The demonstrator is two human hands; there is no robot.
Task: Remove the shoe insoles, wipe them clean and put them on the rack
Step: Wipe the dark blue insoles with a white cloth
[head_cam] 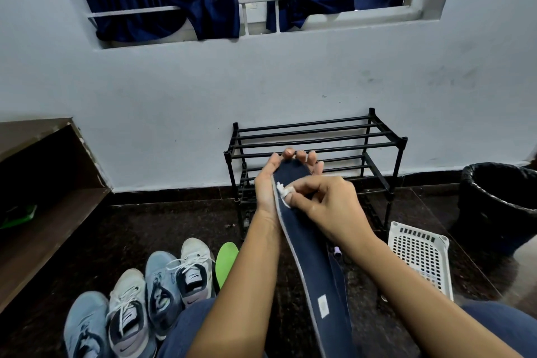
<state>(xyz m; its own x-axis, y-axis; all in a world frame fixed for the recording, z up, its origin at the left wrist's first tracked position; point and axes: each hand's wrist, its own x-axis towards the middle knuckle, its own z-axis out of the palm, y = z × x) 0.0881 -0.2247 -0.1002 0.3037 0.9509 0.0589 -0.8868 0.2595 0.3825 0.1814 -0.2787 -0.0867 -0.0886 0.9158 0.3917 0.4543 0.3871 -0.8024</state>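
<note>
My left hand (268, 180) grips the toe end of a dark blue insole (312, 256) and holds it up in front of me, heel end toward my lap. My right hand (325, 203) presses a small white wipe (283, 190) against the insole near its toe. Behind my hands stands a black metal rack (316, 139) with bare bars, against the wall. Several sneakers (136, 305) are lined up on the floor at lower left. A green insole (226, 261) lies beside the rightmost shoe. A second dark insole edge (337, 267) shows under my right forearm.
A white perforated plastic basket (421, 253) sits on the dark floor to the right of the rack. A black bin (499, 203) with a liner stands at far right. A wooden shelf unit (43, 183) fills the left side.
</note>
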